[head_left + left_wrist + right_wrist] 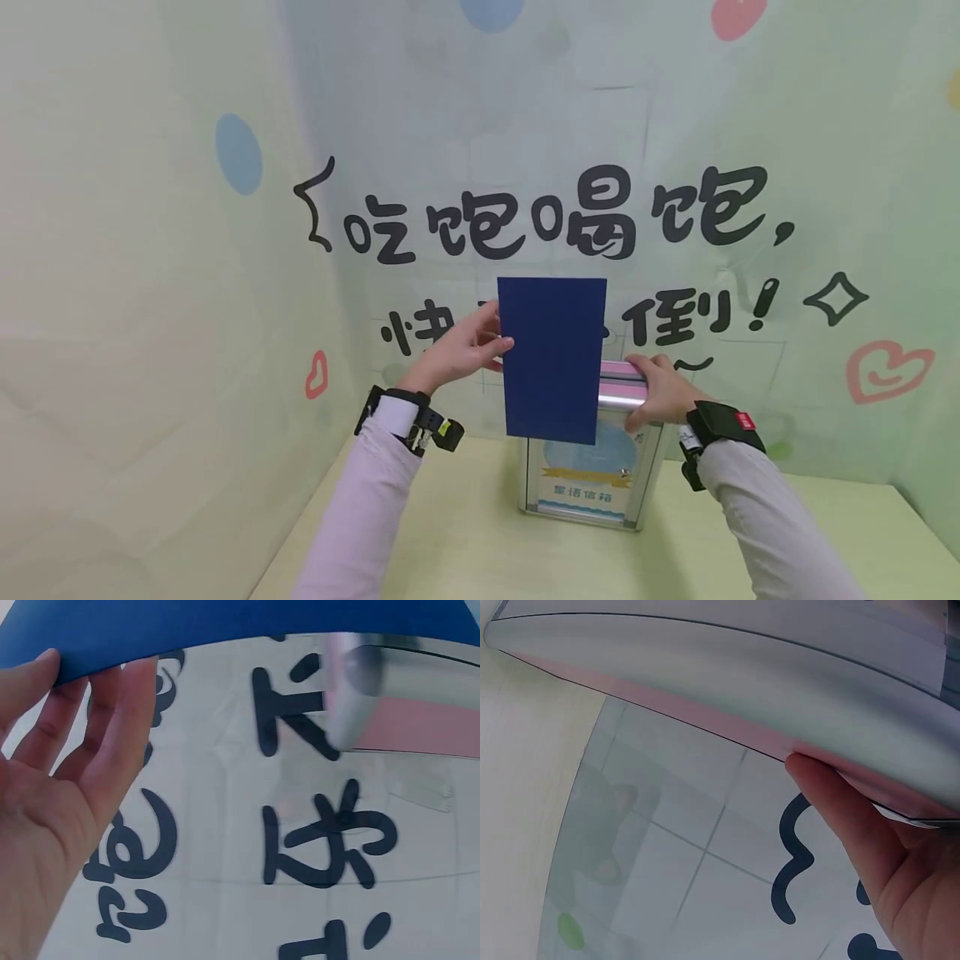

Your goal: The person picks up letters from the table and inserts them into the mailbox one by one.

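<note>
Left hand (461, 350) pinches blue card (553, 358) upright, long axis vertical, directly above box (592, 475) at table's (465, 533) back edge. Right hand (660, 392) grips box lid (622, 379), beside the card.

The upright blue card (552, 358) screens the box (592, 475); bare table (450, 533) lies leftward.

Both arms reach forward in pale sleeves with black wrist bands. Left hand (461, 346) at 11 o'clock pinches upright; right hand (660, 392) curls palm-down.
</note>
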A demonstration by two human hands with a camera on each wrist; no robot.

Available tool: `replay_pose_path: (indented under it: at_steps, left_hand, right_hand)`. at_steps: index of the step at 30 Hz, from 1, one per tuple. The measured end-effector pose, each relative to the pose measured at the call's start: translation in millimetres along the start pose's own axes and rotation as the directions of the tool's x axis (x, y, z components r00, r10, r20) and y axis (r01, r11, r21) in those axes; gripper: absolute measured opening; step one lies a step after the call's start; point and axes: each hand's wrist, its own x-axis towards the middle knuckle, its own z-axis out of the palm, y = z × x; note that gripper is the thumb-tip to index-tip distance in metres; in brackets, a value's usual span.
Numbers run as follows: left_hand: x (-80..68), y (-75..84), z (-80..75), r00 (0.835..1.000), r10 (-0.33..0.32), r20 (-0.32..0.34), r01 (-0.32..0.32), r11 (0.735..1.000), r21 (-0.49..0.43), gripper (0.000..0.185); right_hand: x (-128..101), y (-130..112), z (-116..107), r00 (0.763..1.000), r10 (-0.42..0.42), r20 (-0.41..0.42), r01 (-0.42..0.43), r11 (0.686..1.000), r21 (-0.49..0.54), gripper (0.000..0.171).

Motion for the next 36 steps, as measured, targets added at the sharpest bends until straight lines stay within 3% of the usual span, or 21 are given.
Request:
replay_pose_path:
  at_steps: [6,13,16,21,29,36]
  left_hand:
    - [16.8,21.4,-12.1,0.999,0.051,-0.011,-0.051,0.998,-0.029,0.059]
    - [35.2,37.5,-11.4,0.997,0.057,-0.044,-0.057,0.998,0.020,0.061]
    - [40.4,40.8,-9.4,0.993,0.093,-0.068,-0.091,0.995,0.032,0.055]
    - [47.0,41.1,-5.2,0.987,0.125,-0.100,-0.120,0.991,0.052,0.045]
    - [57.2,33.3,2.5,0.984,0.123,-0.130,-0.114,0.991,0.069,0.049]
    - [64.0,24.3,10.0,0.981,0.104,-0.161,-0.095,0.993,0.067,0.026]
  right_hand:
    - [-1,1,0,1.000,-0.011,-0.004,0.011,1.000,0.011,0.102]
    - [-1,4,2,1.000,-0.019,-0.022,0.018,1.000,-0.011,0.102]
    - [-1,4,2,1.000,-0.019,-0.020,0.018,1.000,-0.011,0.103]
    - [-1,5,1,0.999,-0.028,-0.024,0.028,1.000,-0.010,0.102]
    - [-3,1,1,1.000,-0.020,-0.017,0.020,1.000,0.003,0.101]
    - [-2,1,0,1.000,-0.015,-0.020,0.015,1.000,0.005,0.101]
